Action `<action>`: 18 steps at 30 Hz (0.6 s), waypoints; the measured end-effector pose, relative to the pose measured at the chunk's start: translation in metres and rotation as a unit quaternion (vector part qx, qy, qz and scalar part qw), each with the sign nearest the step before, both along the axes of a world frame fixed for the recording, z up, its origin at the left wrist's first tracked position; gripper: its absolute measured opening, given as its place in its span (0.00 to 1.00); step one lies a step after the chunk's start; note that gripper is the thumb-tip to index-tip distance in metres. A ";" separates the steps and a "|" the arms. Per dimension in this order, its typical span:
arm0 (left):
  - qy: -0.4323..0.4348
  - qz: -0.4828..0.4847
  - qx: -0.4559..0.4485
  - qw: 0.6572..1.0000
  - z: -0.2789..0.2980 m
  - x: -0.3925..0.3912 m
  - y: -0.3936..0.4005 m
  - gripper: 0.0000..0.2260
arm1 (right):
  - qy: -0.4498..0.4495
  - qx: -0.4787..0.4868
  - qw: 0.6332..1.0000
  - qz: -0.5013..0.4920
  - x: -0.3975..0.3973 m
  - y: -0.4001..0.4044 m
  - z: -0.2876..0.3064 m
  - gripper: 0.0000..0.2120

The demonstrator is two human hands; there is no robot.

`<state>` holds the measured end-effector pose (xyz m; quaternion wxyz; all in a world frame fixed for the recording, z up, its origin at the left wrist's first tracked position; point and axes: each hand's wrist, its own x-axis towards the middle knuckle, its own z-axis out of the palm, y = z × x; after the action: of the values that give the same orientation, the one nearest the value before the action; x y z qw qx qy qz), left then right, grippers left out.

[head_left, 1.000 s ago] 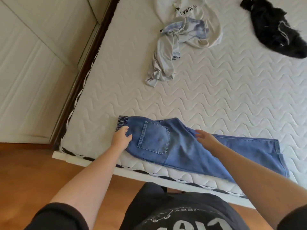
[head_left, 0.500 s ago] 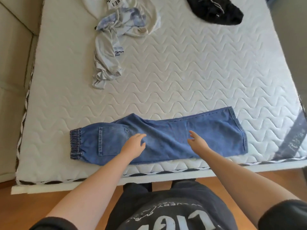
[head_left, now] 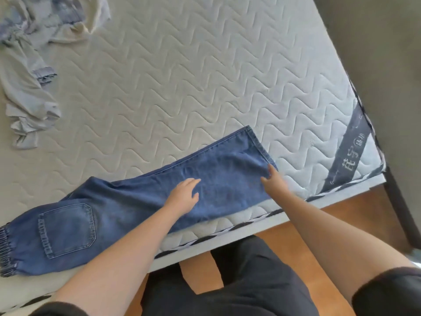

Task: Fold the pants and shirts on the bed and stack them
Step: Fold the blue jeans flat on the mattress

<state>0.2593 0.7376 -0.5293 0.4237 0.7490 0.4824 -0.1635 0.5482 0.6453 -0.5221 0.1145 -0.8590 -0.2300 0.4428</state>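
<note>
- Lying flat along the bed point(head_left: 205, 71) near edge: jeans point(head_left: 141, 201)
- Pressing mid-leg, left hand point(head_left: 183, 197), fingers relaxed
- Touching the hem corner, right hand point(head_left: 273, 182), grip unclear
- Handling soft, fairly heavy, probably; gripping hem best

Both bare forearms reach forward from dark short sleeves, running up and inward from the bottom of the view. The left hand point(head_left: 184, 197) lies palm down with fingers straight and slightly spread, thumb out to the right — flat rather than gripping. The right hand point(head_left: 272, 181) sits further right, near the front edge of the bed, wrist bent a little, fingers extended and pointing up and left; its fingertips are partly hidden, so any pinch cannot be made out.
</note>
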 end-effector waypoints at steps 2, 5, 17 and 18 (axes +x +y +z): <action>-0.003 -0.010 -0.001 1.000 -0.009 0.030 0.002 0.24 | 0.006 0.012 1.000 -0.015 0.025 0.001 -0.013 0.31; -0.012 -0.018 -0.006 1.000 -0.022 0.063 0.005 0.24 | 0.001 -0.015 1.000 -0.004 0.047 0.008 -0.035 0.35; -0.043 0.087 -0.087 0.991 -0.029 0.124 0.011 0.19 | -0.101 0.003 0.994 0.046 0.035 0.009 -0.045 0.08; -0.046 0.113 -0.105 0.987 -0.028 0.127 0.009 0.19 | -0.106 0.037 0.993 0.036 0.030 0.007 -0.038 0.08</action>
<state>0.3868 0.7466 -0.5568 0.5375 0.6477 0.5241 -0.1298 0.5780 0.6524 -0.5603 0.1052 -0.8875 -0.2881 0.3439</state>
